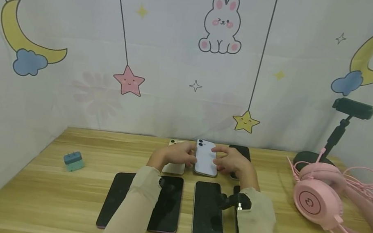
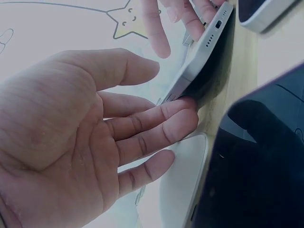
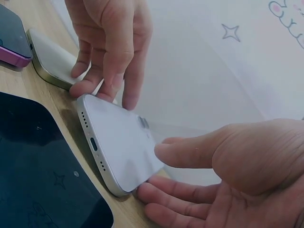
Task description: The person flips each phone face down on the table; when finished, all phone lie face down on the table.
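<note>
A pale lavender smartphone with its camera back up lies slightly tilted between both hands at the far side of the table. My left hand holds its left edge, some fingertips tucked low along the side. From the right, my right hand holds the other edge, with its thumb near the phone's back and the other fingers lower. A cream smartphone lies below my left hand. A dark smartphone is partly hidden behind my right hand.
Nearer lie a black-screened phone, another and a larger one, partly covered by my left sleeve. Pink headphones and a black stand are at right. A small blue-green block sits left. A patterned curtain hangs behind.
</note>
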`<state>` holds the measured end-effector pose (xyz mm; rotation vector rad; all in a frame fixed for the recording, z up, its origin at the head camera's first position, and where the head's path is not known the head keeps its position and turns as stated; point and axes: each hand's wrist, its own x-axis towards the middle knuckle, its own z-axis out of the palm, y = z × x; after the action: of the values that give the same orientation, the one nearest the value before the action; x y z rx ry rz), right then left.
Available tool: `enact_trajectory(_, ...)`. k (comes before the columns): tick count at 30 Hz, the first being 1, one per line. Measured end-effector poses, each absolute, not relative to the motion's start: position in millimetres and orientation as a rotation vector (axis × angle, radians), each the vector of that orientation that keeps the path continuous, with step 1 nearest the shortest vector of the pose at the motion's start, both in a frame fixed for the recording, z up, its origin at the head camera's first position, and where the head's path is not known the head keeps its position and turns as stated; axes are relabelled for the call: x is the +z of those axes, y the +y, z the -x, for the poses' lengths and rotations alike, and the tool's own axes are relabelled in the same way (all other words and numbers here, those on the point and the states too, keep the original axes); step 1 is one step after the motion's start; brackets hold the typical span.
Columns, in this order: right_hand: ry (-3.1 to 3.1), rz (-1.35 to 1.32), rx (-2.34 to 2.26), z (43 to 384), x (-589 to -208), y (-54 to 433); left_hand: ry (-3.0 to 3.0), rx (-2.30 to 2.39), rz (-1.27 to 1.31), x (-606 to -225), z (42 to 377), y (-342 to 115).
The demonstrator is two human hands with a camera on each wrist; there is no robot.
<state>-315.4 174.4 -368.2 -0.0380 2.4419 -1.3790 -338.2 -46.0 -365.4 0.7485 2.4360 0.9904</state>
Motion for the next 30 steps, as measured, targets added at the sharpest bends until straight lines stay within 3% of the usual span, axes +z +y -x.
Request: enact_trajectory(30, 2.455, 0.003, -1.376, 313.7, -367.3, 178.9, 2.446, 0.909, -0.766, -360.9, 334.2, -41.8)
